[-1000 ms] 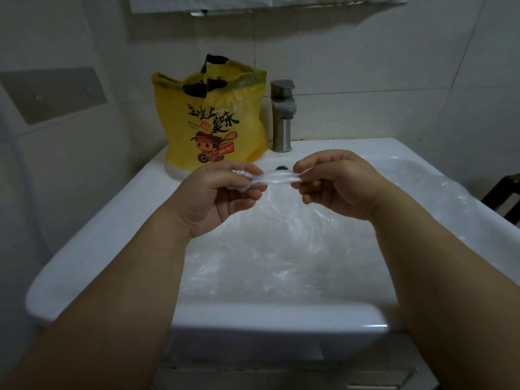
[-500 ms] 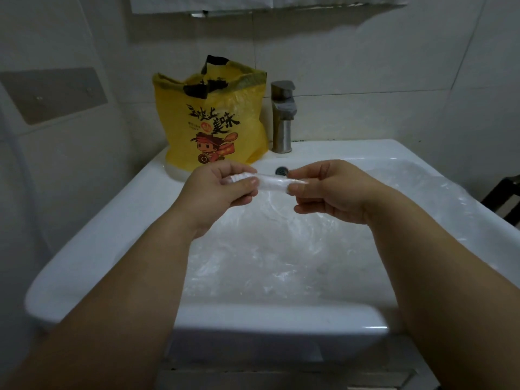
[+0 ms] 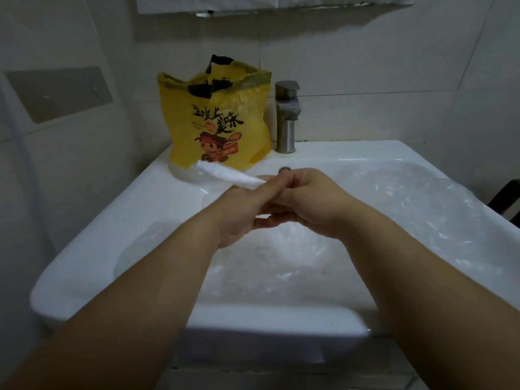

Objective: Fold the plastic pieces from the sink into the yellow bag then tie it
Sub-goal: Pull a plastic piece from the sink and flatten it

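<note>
A yellow bag [image 3: 216, 122] with a cartoon print and black handles stands open on the back left corner of the white sink [image 3: 135, 220]. Clear plastic pieces [image 3: 394, 209] fill the basin and spill over its right side. My left hand [image 3: 242, 215] and my right hand [image 3: 318, 204] meet above the basin, fingers interlocked. Together they pinch the near end of a folded white plastic strip [image 3: 228, 174]. Its free end points left and away, toward the foot of the bag. The grip itself is partly hidden by my fingers.
A metal faucet [image 3: 287, 119] stands just right of the bag at the sink's back edge. Tiled walls close in behind and on the left, with a grey plate [image 3: 59, 92] on the left wall. A dark object [image 3: 506, 198] shows at the right edge.
The strip was stretched level between my two hands. My hands have come together, and the strip now sticks out to the left toward the bag.
</note>
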The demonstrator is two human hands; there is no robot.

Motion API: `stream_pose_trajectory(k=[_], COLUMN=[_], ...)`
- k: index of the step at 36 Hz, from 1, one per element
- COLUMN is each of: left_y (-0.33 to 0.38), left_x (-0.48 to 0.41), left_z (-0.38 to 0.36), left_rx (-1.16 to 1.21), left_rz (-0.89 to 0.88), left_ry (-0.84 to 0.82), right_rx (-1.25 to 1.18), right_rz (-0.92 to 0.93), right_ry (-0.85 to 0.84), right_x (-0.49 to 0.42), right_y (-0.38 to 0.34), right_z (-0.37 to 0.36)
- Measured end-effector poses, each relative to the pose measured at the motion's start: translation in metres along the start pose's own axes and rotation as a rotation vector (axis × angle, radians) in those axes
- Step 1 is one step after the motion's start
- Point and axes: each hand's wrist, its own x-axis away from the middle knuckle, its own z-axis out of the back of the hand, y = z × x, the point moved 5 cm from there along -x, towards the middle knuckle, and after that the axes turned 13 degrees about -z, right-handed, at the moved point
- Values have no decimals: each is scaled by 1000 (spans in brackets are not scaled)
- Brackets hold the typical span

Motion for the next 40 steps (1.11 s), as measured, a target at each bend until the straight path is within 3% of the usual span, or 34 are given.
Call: stream_pose_trajectory(k=[9, 14, 19, 28, 40], left_y=[8, 12, 13, 28, 102], left_x=[-7, -4, 2, 2, -14], left_z=[34, 46, 50, 43, 80], left_rx=[-93, -133, -156, 33, -198], left_rz=[-88, -181, -222, -223, -456], left_ry=[358, 474, 488, 400, 723], right_rx=[20, 40, 67, -6, 97], right_rz=[-100, -134, -123, -53, 199], right_ry=[42, 74, 105, 159, 333], right_x=[-3, 1, 5, 4, -21], right_y=[2, 3, 0, -21, -96], right_z=[13, 25, 35, 46, 34])
